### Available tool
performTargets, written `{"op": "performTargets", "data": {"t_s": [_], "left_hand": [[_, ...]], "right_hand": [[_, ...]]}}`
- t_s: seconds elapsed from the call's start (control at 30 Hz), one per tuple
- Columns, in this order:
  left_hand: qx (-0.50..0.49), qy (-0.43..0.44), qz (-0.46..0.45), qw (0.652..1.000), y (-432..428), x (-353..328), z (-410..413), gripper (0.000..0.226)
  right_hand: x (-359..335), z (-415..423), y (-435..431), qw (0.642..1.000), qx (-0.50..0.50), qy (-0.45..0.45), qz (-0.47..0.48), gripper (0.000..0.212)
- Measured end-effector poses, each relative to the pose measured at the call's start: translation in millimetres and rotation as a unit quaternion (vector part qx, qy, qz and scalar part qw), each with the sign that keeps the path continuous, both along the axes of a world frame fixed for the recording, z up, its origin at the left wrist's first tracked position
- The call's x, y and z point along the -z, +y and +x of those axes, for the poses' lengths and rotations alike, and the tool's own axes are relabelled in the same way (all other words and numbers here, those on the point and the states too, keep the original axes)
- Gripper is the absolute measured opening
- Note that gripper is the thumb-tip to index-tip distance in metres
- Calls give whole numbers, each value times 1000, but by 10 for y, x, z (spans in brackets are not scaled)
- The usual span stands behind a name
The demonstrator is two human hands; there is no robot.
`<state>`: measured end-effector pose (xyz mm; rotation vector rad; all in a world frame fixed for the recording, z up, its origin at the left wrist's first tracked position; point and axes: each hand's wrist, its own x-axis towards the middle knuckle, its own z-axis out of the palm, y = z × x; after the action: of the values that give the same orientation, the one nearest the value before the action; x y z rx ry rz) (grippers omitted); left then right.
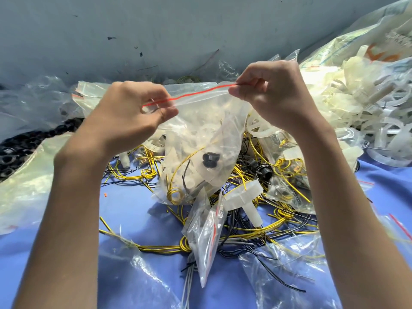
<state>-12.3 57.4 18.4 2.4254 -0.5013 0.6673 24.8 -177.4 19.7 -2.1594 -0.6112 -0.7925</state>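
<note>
Head view. A clear zip bag (200, 139) hangs above the blue table cover (133, 210), held up by its top edge between both hands. The left hand (131, 108) pinches the left end of the red zip strip (196, 92), thumb and curled fingers pressed together on the plastic. The right hand (269, 92) pinches the right end of the same strip, fingertips clamped on it, the remaining fingers curled in. The strip runs taut between the two hands, rising toward the right.

Inside the bag: a black threaded fitting (208, 159), a coil of yellow wire (175, 195) and pale plastic parts. Below it lie loose yellow and black wires (252, 228), a white plastic flanged part (245, 197) and a smaller zip bag (207, 233). A heap of white plastic parts (347, 94) sits at right, black parts (20, 150) at left.
</note>
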Motion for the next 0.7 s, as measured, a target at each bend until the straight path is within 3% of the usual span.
{"op": "performTargets", "data": {"t_s": [0.13,0.37,0.43,0.5,0.57,0.63,0.7], "left_hand": [[-20,-53,-10,998,6,-39,-14,12],[-7,72,-13,997,81,-23,-19,9],[14,55,-41,998,53,-35,-35,23],[32,17,-68,997,15,-57,-48,23],[31,-19,-80,996,-16,-64,-42,10],[15,-46,-98,994,-30,-64,-22,10],[-9,-85,-129,988,-55,-75,-1,12]], "right_hand": [[4,-16,47,1000,-11,6,-18,16],[41,-51,237,998,-65,-7,23,12],[46,-46,264,997,-61,-17,39,12],[38,-48,270,996,-66,-10,54,19],[42,-64,269,994,-94,33,44,47],[73,-73,270,992,-114,56,-2,89],[117,-83,320,989,-136,61,-18,113]]}}
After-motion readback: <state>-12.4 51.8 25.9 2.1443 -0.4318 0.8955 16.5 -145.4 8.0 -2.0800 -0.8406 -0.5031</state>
